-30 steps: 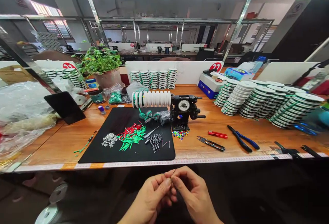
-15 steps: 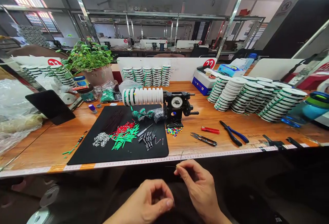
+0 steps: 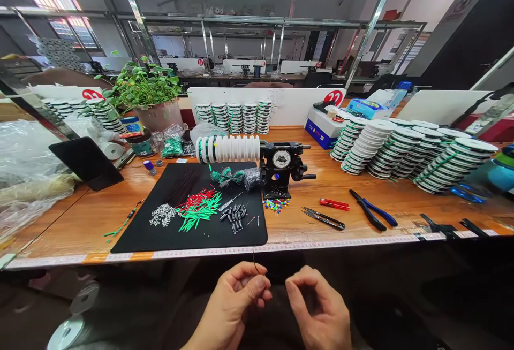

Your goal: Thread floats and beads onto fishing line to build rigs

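Observation:
In front of the table edge, my left hand (image 3: pixel 239 299) pinches a thin dark line (image 3: pixel 254 258) between thumb and forefinger. One end of it sticks up above the fingertips. Close by on the right, my right hand (image 3: pixel 319 307) is closed with thumb and forefinger together; whatever lies in that pinch is too fine to make out. Beyond the hands, a black mat (image 3: pixel 136 232) carries green tubes (image 3: pixel 199 212), red pieces (image 3: pixel 201 197), small silver parts (image 3: pixel 162 214) and black cylinders (image 3: pixel 235 217). None of these is touched by either hand.
A black hand-cranked winder (image 3: pixel 283 165) bears a row of white spools (image 3: pixel 233 148). Thread snips (image 3: pixel 323 218), a red-handled tool (image 3: pixel 334 204) and pliers (image 3: pixel 371 211) lie to the right. Stacked spools (image 3: pixel 395 152) stand behind them. A measuring tape (image 3: pixel 297 248) runs along the edge.
The dark line was at my right fingertips and now shows at my left ones. My left hand has risen and closed into a pinch; my right has drawn slightly right and down.

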A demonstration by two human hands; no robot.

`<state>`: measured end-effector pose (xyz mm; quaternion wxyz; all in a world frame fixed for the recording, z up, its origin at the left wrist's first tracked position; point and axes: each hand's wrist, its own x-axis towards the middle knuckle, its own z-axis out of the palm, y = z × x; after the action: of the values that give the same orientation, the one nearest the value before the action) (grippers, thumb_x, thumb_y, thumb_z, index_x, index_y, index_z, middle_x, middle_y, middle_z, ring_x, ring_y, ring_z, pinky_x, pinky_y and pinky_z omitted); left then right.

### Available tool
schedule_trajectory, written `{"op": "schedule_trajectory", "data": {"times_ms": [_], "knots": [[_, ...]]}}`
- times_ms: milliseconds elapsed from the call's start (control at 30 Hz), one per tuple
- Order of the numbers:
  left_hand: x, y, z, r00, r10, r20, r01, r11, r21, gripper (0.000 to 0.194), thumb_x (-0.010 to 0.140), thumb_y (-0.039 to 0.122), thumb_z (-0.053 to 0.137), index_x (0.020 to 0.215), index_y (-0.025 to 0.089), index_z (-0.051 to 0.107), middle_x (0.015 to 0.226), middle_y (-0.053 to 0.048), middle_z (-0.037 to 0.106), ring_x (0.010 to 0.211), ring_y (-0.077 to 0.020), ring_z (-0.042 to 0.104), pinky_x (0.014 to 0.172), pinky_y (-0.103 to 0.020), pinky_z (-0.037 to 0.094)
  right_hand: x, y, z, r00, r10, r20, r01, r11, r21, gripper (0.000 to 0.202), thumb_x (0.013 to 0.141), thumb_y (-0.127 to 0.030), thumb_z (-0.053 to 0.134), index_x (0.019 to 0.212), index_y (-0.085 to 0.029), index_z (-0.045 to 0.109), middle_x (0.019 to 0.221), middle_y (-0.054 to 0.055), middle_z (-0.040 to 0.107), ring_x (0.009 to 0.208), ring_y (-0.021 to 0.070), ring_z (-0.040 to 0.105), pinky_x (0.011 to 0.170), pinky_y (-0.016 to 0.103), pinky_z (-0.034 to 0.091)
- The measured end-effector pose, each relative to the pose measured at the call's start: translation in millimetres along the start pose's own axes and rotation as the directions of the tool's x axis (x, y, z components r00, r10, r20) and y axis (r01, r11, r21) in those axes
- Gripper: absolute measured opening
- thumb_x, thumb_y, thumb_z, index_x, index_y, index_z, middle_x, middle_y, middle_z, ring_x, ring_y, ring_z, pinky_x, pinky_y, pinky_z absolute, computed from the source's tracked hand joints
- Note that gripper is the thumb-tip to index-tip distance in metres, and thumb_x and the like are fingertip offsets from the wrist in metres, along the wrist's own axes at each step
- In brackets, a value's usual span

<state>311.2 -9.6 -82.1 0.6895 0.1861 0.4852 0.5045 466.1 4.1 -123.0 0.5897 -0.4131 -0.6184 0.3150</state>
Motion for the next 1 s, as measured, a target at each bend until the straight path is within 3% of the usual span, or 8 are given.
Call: {"op": "schedule_trajectory", "data": {"times_ms": [133, 233, 500, 667, 867, 1000], "knots": [[-2, -3, 2.3, 0.999, 0.032, -0.03, -0.033, 0.999, -0.027, 0.036, 0.054, 0.037, 0.098, 0.072, 0.015, 0.076, 0.077, -0.003, 0.074, 0.066, -0.0111, 0.065, 0.061, -0.018, 0.049, -12, 0, 5, 0.967, -0.252, -0.04, 0.242, 0.957, -0.162, 0.019, 0.083, -0.007, 0.067, 0.082, -0.026, 0.065, 0.053, -0.007, 0.044, 0.048, 0.013, 0.038, 0.054, 0.028, 0.035], [1, -5, 2.2, 0.997, 0.069, -0.03, -0.07, 0.997, -0.032, 0.036, 0.054, 0.036, 0.098, 0.071, 0.014, 0.075, 0.073, -0.002, 0.073, 0.064, -0.0103, 0.064, 0.06, -0.018, 0.049, -14, 0, 6, 0.948, -0.317, -0.034, 0.299, 0.92, -0.254, 0.023, 0.078, -0.005, 0.066, 0.082, -0.028, 0.063, 0.051, -0.008, 0.048, 0.043, 0.012, 0.037, 0.061, 0.033, 0.035], [1, -6, 3.3, 0.999, 0.035, -0.025, -0.036, 0.998, -0.047, 0.043, 0.053, 0.035, 0.099, 0.078, 0.014, 0.071, 0.069, -0.002, 0.074, 0.062, -0.0106, 0.066, 0.058, -0.018, 0.049, -12, -2, -1, 0.947, -0.315, 0.06, 0.313, 0.872, -0.376, 0.02, 0.081, -0.008, 0.065, 0.081, -0.027, 0.064, 0.049, -0.009, 0.053, 0.04, 0.0108, 0.044, 0.065, 0.035, 0.033], [1, -8, 3.1, 0.997, 0.075, 0.018, -0.075, 0.997, -0.013, 0.04, 0.058, 0.036, 0.097, 0.079, 0.015, 0.07, 0.066, -0.001, 0.073, 0.06, -0.0094, 0.064, 0.06, -0.018, 0.049, -12, -1, 0, 0.949, -0.3, 0.099, 0.313, 0.857, -0.409, 0.018, 0.082, -0.009, 0.066, 0.077, -0.026, 0.063, 0.05, -0.009, 0.053, 0.04, 0.0101, 0.045, 0.065, 0.035, 0.033], [6, -12, -1.2, 0.99, 0.138, 0.039, -0.142, 0.984, 0.109, 0.038, 0.059, 0.04, 0.095, 0.076, 0.015, 0.073, 0.065, 0.0, 0.07, 0.06, -0.0107, 0.06, 0.061, -0.02, 0.048, -11, 0, 5, 0.957, -0.29, 0.017, 0.277, 0.891, -0.36, 0.017, 0.083, -0.011, 0.068, 0.078, -0.027, 0.065, 0.05, -0.008, 0.055, 0.04, 0.0109, 0.044, 0.067, 0.036, 0.033], [6, -9, -2.2, 0.977, 0.209, 0.039, -0.212, 0.947, 0.242, 0.036, 0.059, 0.046, 0.094, 0.067, 0.015, 0.077, 0.068, -0.003, 0.071, 0.066, -0.014, 0.06, 0.066, -0.022, 0.049, -11, 2, 4, 0.974, -0.212, 0.081, 0.227, 0.924, -0.308, 0.013, 0.092, -0.018, 0.063, 0.085, -0.026, 0.068, 0.052, -0.006, 0.054, 0.044, 0.0127, 0.045, 0.066, 0.036, 0.034]]}}
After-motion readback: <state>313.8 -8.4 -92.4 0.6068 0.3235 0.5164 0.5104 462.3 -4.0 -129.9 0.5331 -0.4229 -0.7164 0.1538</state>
